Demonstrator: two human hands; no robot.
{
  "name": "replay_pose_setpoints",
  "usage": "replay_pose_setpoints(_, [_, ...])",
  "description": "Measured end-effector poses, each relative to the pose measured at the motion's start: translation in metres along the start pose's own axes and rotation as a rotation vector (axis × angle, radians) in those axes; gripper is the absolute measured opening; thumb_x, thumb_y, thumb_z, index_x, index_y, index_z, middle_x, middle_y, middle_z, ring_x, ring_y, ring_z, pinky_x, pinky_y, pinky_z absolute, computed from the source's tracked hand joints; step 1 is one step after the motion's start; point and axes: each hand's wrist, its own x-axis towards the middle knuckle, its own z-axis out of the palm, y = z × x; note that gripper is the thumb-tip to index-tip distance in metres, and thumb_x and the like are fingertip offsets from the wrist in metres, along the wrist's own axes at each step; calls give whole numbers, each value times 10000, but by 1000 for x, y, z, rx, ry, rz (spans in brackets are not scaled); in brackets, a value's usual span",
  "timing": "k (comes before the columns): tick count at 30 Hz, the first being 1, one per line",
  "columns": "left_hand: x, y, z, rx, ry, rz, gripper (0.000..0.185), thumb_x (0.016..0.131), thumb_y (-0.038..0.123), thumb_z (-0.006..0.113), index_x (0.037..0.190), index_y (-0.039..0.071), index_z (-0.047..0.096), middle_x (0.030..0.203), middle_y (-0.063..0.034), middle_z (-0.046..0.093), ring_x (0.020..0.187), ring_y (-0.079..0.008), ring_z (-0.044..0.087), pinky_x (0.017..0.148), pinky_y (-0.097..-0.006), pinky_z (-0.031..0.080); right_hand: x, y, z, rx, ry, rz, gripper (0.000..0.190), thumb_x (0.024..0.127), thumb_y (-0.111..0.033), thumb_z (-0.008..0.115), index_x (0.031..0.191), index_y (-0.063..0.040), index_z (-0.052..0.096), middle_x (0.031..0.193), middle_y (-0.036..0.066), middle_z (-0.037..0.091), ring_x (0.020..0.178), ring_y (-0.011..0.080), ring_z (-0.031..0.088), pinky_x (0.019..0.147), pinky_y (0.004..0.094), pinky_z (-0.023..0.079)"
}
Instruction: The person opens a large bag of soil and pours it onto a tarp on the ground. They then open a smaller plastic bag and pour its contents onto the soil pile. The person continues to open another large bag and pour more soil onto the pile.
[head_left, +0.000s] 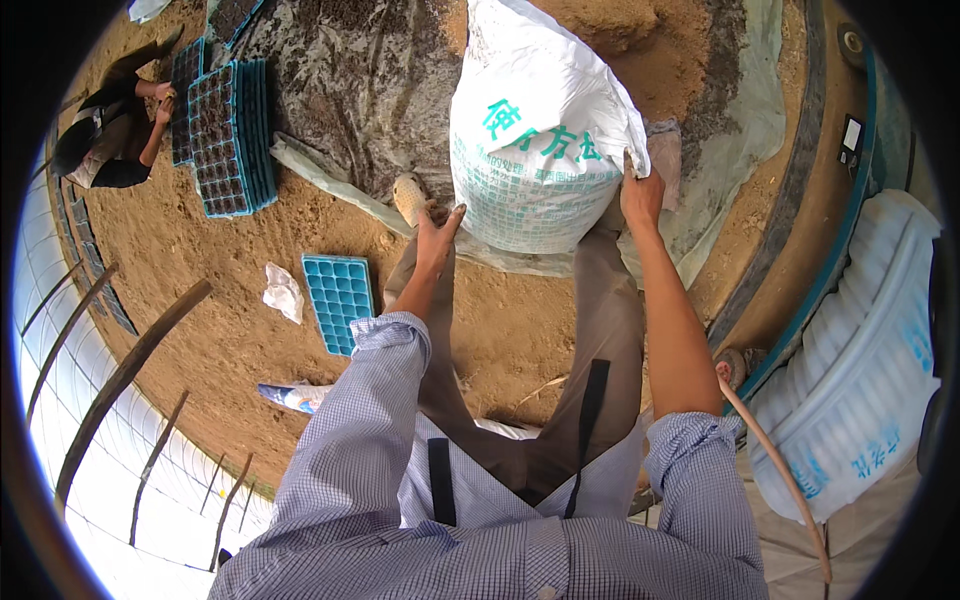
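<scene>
A large white woven sack (536, 150) with green printing stands between my feet, on the edge of a plastic ground sheet. My right hand (642, 193) grips a gathered top corner of the sack at its right side. My left hand (439, 236) is at the sack's lower left side, fingers apart, the thumb or a fingertip against it; whether it holds any of the fabric is not clear. Behind the sack lies a heap of brown loose substrate (622, 26). The sack's mouth is not plainly visible.
An empty blue seedling tray (339, 304) and a crumpled white plastic piece (283, 292) lie left on bare soil. Filled trays (217, 142) are stacked farther off, beside a crouching person (112, 127). A hose or pole (780, 465) and large plastic-wrapped bundle (847, 360) are at right.
</scene>
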Motion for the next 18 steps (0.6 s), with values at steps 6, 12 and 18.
replay_pose_setpoints(6, [81, -61, 3, 172, -39, -51, 1120, 863, 457, 866, 1585, -87, 205, 1554, -300, 401, 1416, -374, 461, 1140, -460, 432, 98, -1, 53, -366, -84, -99, 346, 968, -283, 650, 1123, 21, 707, 1087, 327, 702, 1055, 532, 652, 901, 574, 520])
replay_pose_setpoints(12, [143, -108, 22, 12, -47, -144, 1024, 1012, 616, 602, 1660, 5, 97, 1675, -240, 273, 1534, -372, 319, 1229, -464, 314, 112, 15, 69, -142, -52, -104, 502, 964, -356, 726, 1319, -10, 652, 1266, 261, 691, 1201, 397, 662, 1027, 477, 507])
replay_pose_setpoints(18, [218, -133, 29, -180, -110, -279, 928, 1048, 721, 308, 1689, 74, 131, 1741, -177, 161, 1583, -361, 216, 1265, -500, 231, 11, 167, 119, 441, -266, 257, 879, 1004, -505, 685, 1612, 1, 302, 1625, 180, 409, 1450, 303, 456, 1184, 404, 371])
